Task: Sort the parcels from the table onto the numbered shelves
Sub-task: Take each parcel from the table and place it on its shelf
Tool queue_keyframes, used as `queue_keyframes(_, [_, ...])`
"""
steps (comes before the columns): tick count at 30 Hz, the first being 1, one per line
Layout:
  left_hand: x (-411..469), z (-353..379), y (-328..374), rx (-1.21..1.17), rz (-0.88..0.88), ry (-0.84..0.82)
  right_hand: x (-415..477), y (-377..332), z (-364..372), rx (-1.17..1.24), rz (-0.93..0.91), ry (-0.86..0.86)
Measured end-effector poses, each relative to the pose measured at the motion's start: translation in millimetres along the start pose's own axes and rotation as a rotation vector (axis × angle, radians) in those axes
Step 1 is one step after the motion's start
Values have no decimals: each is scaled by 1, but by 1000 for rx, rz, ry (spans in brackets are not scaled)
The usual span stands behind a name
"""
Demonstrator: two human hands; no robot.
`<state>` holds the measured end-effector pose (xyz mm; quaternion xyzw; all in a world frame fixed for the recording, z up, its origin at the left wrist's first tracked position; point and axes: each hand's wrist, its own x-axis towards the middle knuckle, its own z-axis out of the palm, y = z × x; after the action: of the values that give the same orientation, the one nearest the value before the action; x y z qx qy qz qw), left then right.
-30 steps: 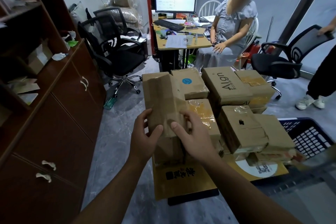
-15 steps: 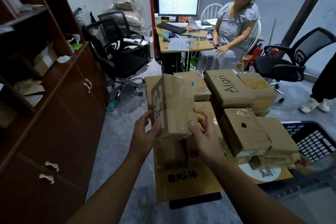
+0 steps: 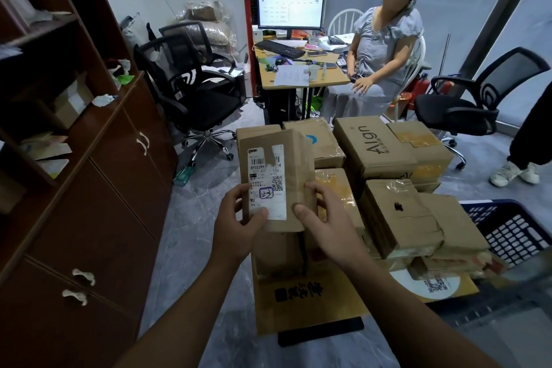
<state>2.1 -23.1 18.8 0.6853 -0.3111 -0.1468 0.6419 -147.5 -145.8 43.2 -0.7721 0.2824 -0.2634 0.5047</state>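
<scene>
Parcel (image 3: 277, 176) is up off the stack (image 3: 400, 218), held in front of me over the stack's near left corner. It stands upright with a slight tilt, label (image 3: 266, 181) facing the camera.
Boxed handwritten 23 on the label, so I take shelf 23 as the target. I can't read any numbers on the shelves (image 3: 41, 28) at left from here.

Grip: both hands are clamped on it. Left hand (image 3: 236, 227) pinches the lower left edge, left thumb (image 3: 259, 213) pressed on the bottom of the label, fingers behind and out of sight. Right hand (image 3: 325, 227) wraps the lower right edge, right thumb (image 3: 300, 208) on the front face near the bottom corner, fingers round the side.

Both holds sit in the lower part, so most of the box stands above the hands. I judge it a bit top-heavy in this hold.

Handling, my estimate:
- light, since two low pinches carry it with no visible strain
- card is stiff but creased, and the corners look soft
- taped faces look glossy and may slip, so bare card at the edges is the better purchase
- contents unknown, so I wouldn't squeeze the broad faces

For a one-hand carry I'd shift to mid-height, across the narrow sides
</scene>
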Motion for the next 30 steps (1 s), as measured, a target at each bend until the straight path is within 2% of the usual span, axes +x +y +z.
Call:
queue_keyframes(4, [-3, 2, -1, 64, 58, -10, 3, -7, -2, 121, 28, -25])
queue_keyframes(10, [0, 7, 7, 178, 170, -35, 3, -5, -11, 201, 31, 51])
queue_keyframes(16, [10, 19, 14, 162, 187, -101, -4, -1, -22, 220, 33, 152])
queue_keyframes(24, [24, 45, 33, 169, 277, -340, -28, 7, -54, 304, 72, 368])
queue_keyframes(30, [42, 73, 57, 383, 392, -334, -61, 7, -87, 267, 100, 565])
